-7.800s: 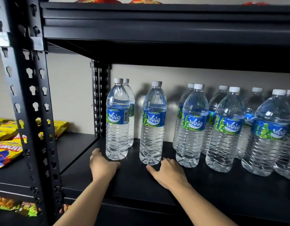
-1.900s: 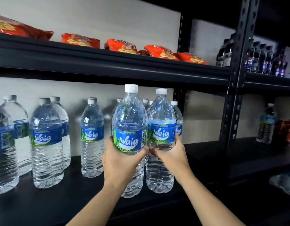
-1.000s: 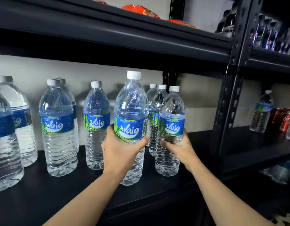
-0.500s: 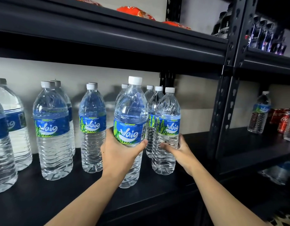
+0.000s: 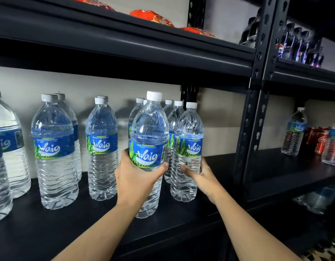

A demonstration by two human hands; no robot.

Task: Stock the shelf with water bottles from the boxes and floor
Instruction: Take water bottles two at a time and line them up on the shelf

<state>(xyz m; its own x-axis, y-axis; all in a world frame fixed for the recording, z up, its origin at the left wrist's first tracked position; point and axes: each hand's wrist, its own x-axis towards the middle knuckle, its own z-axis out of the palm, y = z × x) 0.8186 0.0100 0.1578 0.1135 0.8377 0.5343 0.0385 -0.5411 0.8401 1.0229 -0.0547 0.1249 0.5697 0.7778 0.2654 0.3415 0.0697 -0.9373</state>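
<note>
While your left hand [image 5: 133,178] wraps its fingers [image 5: 161,167] tight around one bottle [image 5: 148,144], your right hand [image 5: 200,174] has its fingers [image 5: 186,169] closed on a second bottle [image 5: 187,147] just beside it. Both bottles are upright. The second bottle stands on the black shelf [image 5: 50,228]. The first one is near the front of the shelf, and you cannot tell if its bottom touches. More bottles [image 5: 53,147] stand in rows to the left and behind. Orange snack bags [image 5: 151,16] lie on the shelf above. To the right, past the post [image 5: 257,110], you can see red cans [image 5: 320,142].
</note>
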